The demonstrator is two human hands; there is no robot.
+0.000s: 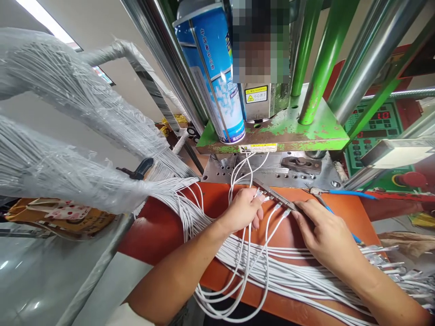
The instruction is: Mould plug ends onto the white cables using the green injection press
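My left hand (243, 208) pinches a white cable connector at the left part of a dark metal mould bar (273, 195). The bar lies at a slant above the orange work surface, just in front of the press base. My right hand (322, 233) grips the bar's right end between thumb and fingers. Two white cable plugs (282, 211) sit along the bar's near edge between my hands, and their cables loop down below. My left fingers hide part of the connectors they hold.
Bundled white cables (272, 260) cross the orange surface (217, 195). Blue-handled pliers (317, 192) lie right of the bar. Behind stands a green press plate (322, 129) with a blue spray can (217, 77). Plastic-wrapped cables (68, 104) hang left; a control panel (374, 131) is right.
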